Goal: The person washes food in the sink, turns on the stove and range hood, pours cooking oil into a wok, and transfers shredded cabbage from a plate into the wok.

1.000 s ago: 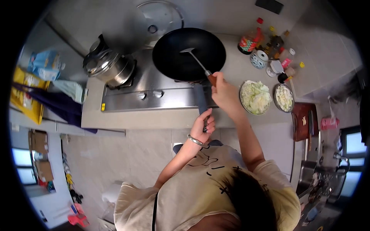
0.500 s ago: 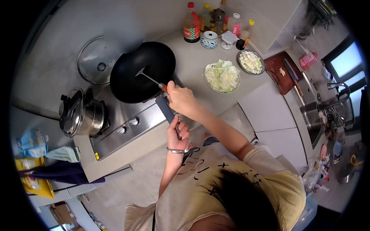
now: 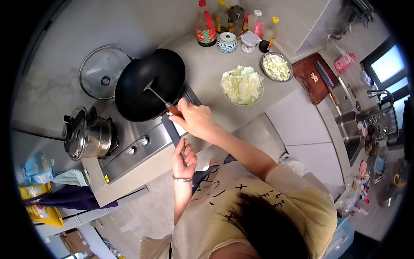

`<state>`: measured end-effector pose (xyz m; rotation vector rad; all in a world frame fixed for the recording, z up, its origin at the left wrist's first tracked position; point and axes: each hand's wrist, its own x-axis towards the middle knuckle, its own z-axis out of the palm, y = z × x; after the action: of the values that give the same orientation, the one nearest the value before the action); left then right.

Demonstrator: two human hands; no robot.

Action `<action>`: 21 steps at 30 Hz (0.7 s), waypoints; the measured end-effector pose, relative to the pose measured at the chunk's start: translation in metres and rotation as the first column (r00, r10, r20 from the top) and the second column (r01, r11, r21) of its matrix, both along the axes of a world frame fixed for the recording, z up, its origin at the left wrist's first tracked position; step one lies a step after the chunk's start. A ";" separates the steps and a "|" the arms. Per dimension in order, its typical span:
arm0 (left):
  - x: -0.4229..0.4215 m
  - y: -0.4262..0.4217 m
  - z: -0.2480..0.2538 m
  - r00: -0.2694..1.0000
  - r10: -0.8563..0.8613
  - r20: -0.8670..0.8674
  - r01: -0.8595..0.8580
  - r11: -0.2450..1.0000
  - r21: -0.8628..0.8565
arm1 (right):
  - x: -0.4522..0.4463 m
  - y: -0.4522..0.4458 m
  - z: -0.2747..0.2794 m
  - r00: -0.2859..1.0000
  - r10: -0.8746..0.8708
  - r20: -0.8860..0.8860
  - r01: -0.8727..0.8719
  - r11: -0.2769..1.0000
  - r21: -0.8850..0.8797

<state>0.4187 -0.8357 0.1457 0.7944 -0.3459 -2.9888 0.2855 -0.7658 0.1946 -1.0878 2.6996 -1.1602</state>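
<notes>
A black wok (image 3: 151, 80) sits on the stove, tilted up at the back. My left hand (image 3: 184, 159), with a bracelet at the wrist, is closed around the wok's dark handle (image 3: 171, 131). My right hand (image 3: 197, 119) grips the wooden handle of a metal spatula (image 3: 158, 95), whose blade rests inside the wok. Right of the wok, a plate of cut cabbage (image 3: 242, 85) lies on the counter. Beside it stands a metal bowl of pale chopped pieces (image 3: 277, 67).
A glass lid (image 3: 103, 71) leans on the wall behind the wok. On the left burner stands a steel pot (image 3: 92, 136). Bottles (image 3: 206, 26) and a patterned jar (image 3: 227, 42) line the back. A knife (image 3: 326, 82) lies on the cutting board (image 3: 308, 75) near the sink (image 3: 347, 125).
The wok, spatula and both hands appear shifted slightly left and down, along with most of the scene as the view turns. Both grips stay the same.
</notes>
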 end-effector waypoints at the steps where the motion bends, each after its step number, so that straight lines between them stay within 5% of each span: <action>1: 0.001 0.000 -0.002 1.000 0.018 -0.014 -0.018 1.000 0.011 | -0.009 0.011 0.004 1.000 -0.010 -0.009 0.010 1.000 -0.015; 6: 0.004 0.005 -0.003 0.990 0.140 -0.025 -0.140 0.990 -0.016 | -0.161 0.060 -0.033 0.982 -0.158 0.107 0.173 0.973 -0.153; 7: 0.005 0.007 -0.005 0.983 0.179 -0.031 -0.180 0.983 -0.024 | -0.222 0.066 -0.072 0.988 -0.090 0.126 0.126 0.940 -0.318; 8: 0.008 0.007 -0.010 0.974 0.200 -0.109 -0.205 0.978 -0.038 | -0.278 0.071 -0.096 0.991 -0.017 0.136 0.080 0.876 -0.476; 10: 0.003 0.022 0.007 0.946 0.324 0.003 -0.314 0.919 -0.238 | -0.335 0.083 -0.080 0.857 0.108 0.504 0.326 0.644 -0.692; 12: 0.007 0.021 0.000 0.933 0.360 -0.016 -0.352 0.904 -0.243 | -0.399 0.081 -0.083 0.827 -0.064 0.559 0.496 0.550 -0.672; 14: 0.006 0.026 0.002 0.908 0.419 -0.007 -0.388 0.833 -0.395 | -0.420 0.086 -0.055 0.883 -0.304 0.359 0.461 0.708 -0.536; 15: 0.001 0.029 0.005 0.889 0.459 -0.010 -0.413 0.791 -0.452 | -0.450 0.084 -0.061 0.871 -0.459 0.176 0.490 0.840 -0.232; 16: -0.001 0.034 0.009 0.866 0.500 -0.004 -0.432 0.744 -0.509 | -0.478 0.082 -0.069 0.845 -0.531 -0.062 0.535 0.840 0.091; 21: -0.006 0.043 0.020 0.813 0.577 0.077 -0.380 0.626 -0.681 | -0.526 0.081 -0.078 0.902 -0.427 -0.064 0.422 0.840 0.340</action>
<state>0.4127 -0.7922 0.1654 1.0195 -0.9298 -2.0173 -0.2402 -0.6847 0.1170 -0.4404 3.0629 -0.6551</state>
